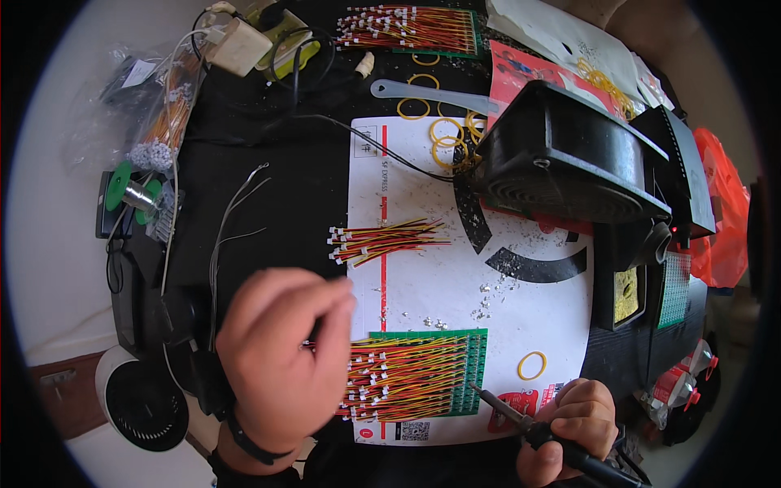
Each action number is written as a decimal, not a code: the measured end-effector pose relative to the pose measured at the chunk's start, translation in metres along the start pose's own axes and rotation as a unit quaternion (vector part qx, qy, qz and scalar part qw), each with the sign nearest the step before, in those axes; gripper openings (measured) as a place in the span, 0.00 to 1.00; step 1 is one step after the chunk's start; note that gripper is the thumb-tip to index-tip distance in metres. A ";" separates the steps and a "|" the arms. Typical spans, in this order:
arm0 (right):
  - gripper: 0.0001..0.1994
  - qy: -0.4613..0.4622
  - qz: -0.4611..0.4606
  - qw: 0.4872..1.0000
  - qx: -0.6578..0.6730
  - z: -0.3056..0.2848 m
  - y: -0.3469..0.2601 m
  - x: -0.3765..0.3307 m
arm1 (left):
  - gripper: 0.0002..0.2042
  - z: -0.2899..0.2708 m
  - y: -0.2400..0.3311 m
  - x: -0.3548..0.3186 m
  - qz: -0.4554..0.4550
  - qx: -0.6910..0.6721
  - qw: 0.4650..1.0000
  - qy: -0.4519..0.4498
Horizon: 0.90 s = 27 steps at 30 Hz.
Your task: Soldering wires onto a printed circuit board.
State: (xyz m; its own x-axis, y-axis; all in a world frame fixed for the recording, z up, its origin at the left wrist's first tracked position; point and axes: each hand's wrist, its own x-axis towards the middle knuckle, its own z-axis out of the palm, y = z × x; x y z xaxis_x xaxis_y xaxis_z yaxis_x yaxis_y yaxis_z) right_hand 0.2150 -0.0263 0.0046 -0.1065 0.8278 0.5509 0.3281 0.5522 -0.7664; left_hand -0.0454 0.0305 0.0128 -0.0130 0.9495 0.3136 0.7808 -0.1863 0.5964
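Observation:
In my right hand (582,427) is a soldering iron (529,424), its tip pointing left at the right edge of a green circuit board panel (468,370). Rows of red, yellow and black wires (407,374) with white plugs lie across that panel. My left hand (281,354) hovers over the panel's left side, slightly smeared, with fingers bent and pressed together. Whatever they pinch, if anything, is hidden. Farther up on the white sheet (529,313) rests a loose bundle of similar wires (386,242). Small solder bits (486,289) are scattered between bundle and panel.
A black fan (569,154) stands at the upper right, with a yellow sponge (626,293) in a holder below it. At left is a solder spool (134,195). Rubber bands (532,366) lie about. Another wired panel (411,31) is at the back.

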 end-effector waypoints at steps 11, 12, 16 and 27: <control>0.09 0.033 -0.033 0.999 0.002 -0.001 0.001 0.000 | 0.09 0.029 -0.023 0.024 0.069 0.026 0.997 -0.005; 0.09 0.035 -0.034 0.999 0.001 -0.002 0.000 0.001 | 0.08 0.030 -0.022 0.024 0.064 0.022 0.998 -0.006; 0.10 0.002 -0.023 1.000 -0.010 -0.005 -0.002 0.004 | 0.06 0.028 -0.019 0.022 0.022 0.016 1.000 -0.007; 0.13 0.100 -0.034 0.992 -0.072 0.007 0.012 -0.021 | 0.10 -0.002 -0.013 -0.003 -0.026 -0.198 0.980 -0.007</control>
State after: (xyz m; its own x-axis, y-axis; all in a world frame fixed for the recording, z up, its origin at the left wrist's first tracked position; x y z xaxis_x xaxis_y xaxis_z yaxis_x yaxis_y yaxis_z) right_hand 0.2144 -0.0363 -0.0188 0.0500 0.7446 0.6657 0.4578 0.5753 -0.6778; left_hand -0.0571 0.0291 0.0056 -0.0347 0.9632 0.2666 0.4750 -0.2188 0.8524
